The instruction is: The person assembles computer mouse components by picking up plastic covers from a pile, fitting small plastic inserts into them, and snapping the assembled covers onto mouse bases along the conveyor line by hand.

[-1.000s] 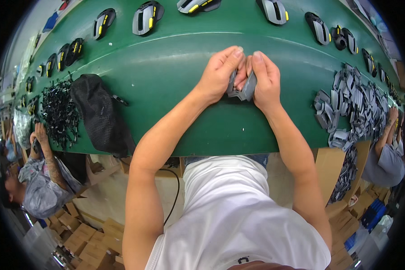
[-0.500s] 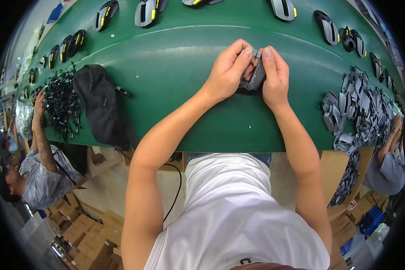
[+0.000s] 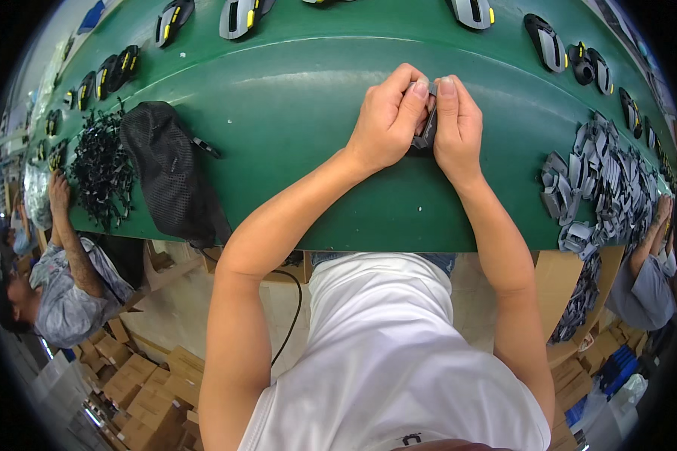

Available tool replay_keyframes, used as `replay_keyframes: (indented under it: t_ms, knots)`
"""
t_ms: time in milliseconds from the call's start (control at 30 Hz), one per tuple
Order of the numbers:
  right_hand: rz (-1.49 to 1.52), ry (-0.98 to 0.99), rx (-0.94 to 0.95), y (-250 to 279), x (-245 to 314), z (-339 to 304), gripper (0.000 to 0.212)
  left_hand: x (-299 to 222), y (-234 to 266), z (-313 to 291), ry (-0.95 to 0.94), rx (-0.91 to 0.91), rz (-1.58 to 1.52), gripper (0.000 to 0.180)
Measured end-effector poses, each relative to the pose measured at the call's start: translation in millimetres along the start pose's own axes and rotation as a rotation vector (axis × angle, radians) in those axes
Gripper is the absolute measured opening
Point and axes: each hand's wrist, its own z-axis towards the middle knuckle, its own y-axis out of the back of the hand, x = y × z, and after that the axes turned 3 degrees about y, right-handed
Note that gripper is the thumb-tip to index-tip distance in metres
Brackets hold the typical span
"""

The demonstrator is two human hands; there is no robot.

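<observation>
Over the green table (image 3: 316, 203), both my hands grip a small grey plastic part, its dark lower end (image 3: 426, 135) showing between them. My left hand (image 3: 387, 120) is closed round its left side, thumb pressed on top. My right hand (image 3: 459, 124) pinches it from the right, thumb beside the other thumb. Most of the part is hidden by the fingers, so I cannot make out its full shape.
A heap of grey plastic parts (image 3: 609, 173) lies at the right. At the left are a pile of small black parts (image 3: 101, 165) and a black mesh bag (image 3: 162, 165). Grey-and-black pieces with yellow accents (image 3: 241, 15) line the far side. Co-workers' hands (image 3: 59, 192) reach in at both sides.
My hands have come closer together and the grey part is turned, so less of it shows. The left co-worker's hand has shifted on the table edge.
</observation>
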Motion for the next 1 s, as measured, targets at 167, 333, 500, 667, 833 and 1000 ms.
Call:
replay_keyframes:
  t_ms: [167, 333, 500, 667, 833, 1000]
  knots:
    - [-0.026, 0.033, -0.059, -2.2, -0.4, -3.7, 0.036, 0.4, -2.9, 0.5, -0.181, -0.074, 0.252, 0.018]
    - [0.094, -0.128, -0.071, -1.4, -6.8, -2.8, 0.035, -4.1, -4.4, -1.5, -0.446, -0.041, 0.410, 0.019]
    - [0.089, 0.036, -0.088, -5.1, -3.9, -6.0, 0.034, 0.5, -3.3, -0.8, -0.108, -0.080, 0.167, 0.022]
    - [0.172, 0.001, -0.057, -2.9, -0.5, -6.5, 0.035, 3.1, -5.3, -1.6, -0.110, -0.059, 0.125, 0.023]
    - [0.174, 0.006, -0.042, -5.7, -2.0, -3.3, 0.035, 1.7, -1.4, 1.0, -0.165, -0.078, 0.164, 0.020]
    - [-0.130, 0.142, -0.075, -1.1, -7.9, -1.4, 0.034, 1.0, -4.3, 3.3, 0.015, -0.074, 0.074, 0.021]
